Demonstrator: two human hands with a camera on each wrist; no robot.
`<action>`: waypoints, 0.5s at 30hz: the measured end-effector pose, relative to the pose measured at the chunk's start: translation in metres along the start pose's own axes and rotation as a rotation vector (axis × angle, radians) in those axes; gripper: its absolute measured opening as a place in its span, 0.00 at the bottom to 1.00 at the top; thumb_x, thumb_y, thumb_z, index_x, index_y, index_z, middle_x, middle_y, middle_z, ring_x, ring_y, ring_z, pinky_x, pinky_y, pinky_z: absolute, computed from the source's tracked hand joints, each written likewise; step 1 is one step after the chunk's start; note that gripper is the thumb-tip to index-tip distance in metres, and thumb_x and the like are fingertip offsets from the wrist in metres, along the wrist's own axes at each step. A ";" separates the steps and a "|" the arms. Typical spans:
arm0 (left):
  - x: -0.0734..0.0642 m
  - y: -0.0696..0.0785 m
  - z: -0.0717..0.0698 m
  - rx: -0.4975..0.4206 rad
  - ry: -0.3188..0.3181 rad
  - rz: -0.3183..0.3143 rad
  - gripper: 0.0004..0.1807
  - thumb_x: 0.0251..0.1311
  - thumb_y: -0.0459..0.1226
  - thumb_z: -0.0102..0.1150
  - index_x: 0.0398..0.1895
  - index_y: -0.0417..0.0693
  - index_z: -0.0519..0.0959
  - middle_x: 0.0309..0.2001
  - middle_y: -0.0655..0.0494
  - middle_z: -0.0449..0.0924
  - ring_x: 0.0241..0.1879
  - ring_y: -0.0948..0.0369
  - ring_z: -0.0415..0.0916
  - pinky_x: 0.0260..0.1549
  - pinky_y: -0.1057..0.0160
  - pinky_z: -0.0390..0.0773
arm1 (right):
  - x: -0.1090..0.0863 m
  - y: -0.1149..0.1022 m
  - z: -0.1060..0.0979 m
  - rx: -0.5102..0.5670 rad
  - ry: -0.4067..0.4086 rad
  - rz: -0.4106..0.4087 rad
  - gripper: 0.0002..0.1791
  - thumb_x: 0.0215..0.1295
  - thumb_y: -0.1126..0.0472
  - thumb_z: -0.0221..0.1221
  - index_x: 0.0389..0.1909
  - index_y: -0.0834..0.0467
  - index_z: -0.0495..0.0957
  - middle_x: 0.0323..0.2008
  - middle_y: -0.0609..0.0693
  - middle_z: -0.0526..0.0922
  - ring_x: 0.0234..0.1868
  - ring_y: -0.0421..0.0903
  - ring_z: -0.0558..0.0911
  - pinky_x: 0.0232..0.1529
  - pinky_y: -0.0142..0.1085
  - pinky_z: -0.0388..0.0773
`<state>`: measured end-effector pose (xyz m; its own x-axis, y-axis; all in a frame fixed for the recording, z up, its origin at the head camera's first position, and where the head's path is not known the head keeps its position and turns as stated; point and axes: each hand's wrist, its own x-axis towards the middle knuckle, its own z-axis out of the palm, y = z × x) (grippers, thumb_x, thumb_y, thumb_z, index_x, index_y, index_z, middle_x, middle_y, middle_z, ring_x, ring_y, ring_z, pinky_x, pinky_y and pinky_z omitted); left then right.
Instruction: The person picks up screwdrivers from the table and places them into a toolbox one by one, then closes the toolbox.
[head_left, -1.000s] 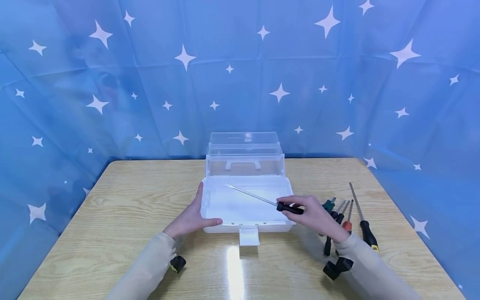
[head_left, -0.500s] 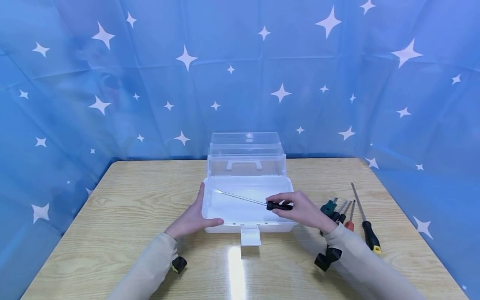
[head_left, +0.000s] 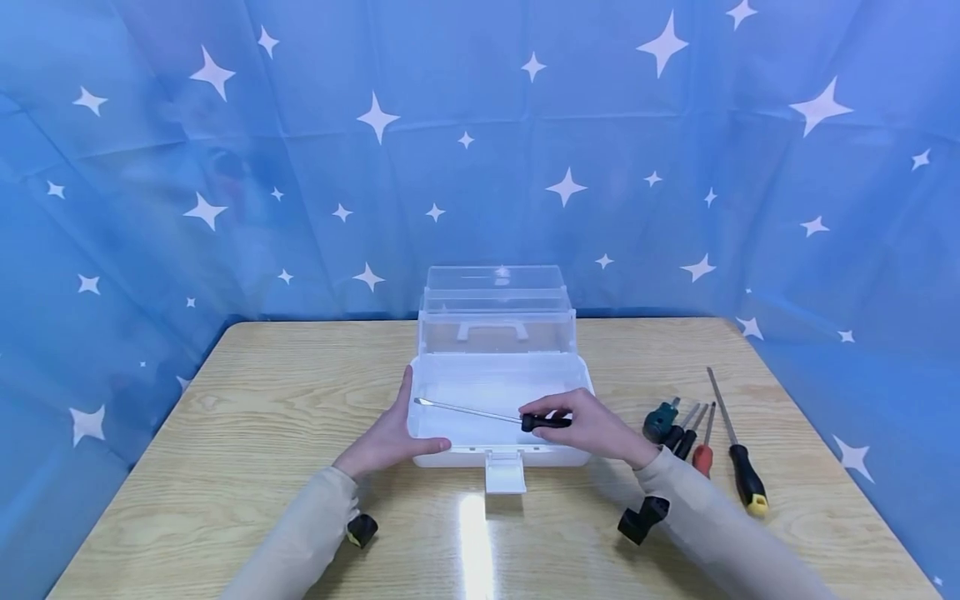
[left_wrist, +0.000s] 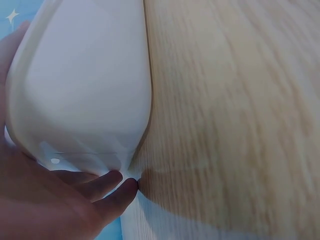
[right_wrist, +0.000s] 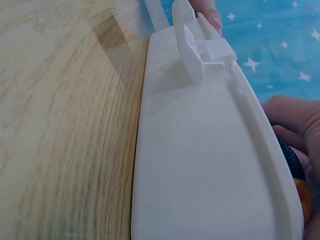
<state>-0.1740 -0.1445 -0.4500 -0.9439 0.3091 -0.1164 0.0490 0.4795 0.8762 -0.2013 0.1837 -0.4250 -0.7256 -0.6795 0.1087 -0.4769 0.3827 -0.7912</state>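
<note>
A white plastic toolbox point(head_left: 465, 385) stands on the table with its clear lid point(head_left: 495, 329) raised at the back and its front latch point(head_left: 506, 473) hanging down. My left hand point(head_left: 386, 437) grips the box's front left corner, thumb over the front rim and fingers along the left side point(left_wrist: 75, 75). Over the box interior, my right hand point(head_left: 596, 427) holds a flathead screwdriver by its black handle point(head_left: 534, 422). The metal shaft points left, almost level, its tip close to the left wall. In the right wrist view, an orange part of the handle point(right_wrist: 303, 197) shows behind the front wall.
Right of the box lie a stubby green screwdriver point(head_left: 661, 421), black-handled screwdrivers point(head_left: 686, 443), a red-handled one point(head_left: 702, 458) and a long black-and-yellow one point(head_left: 746, 477). A blue starry curtain point(head_left: 480, 208) hangs behind the wooden table point(head_left: 300, 375).
My right hand has carried the screwdriver leftward over the box, and its shaft has swung nearly parallel to the front rim. The left hand keeps its place on the corner.
</note>
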 end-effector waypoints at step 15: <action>-0.001 0.002 0.000 0.007 0.011 -0.014 0.72 0.46 0.52 0.75 0.76 0.52 0.24 0.75 0.38 0.36 0.71 0.42 0.43 0.65 0.42 0.51 | 0.004 0.002 0.000 0.006 -0.087 0.014 0.15 0.65 0.63 0.62 0.53 0.59 0.82 0.46 0.51 0.84 0.39 0.42 0.82 0.37 0.35 0.78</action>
<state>-0.1730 -0.1437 -0.4485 -0.9479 0.2934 -0.1240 0.0375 0.4892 0.8714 -0.2052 0.1819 -0.4256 -0.6865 -0.7258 0.0448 -0.4635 0.3892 -0.7961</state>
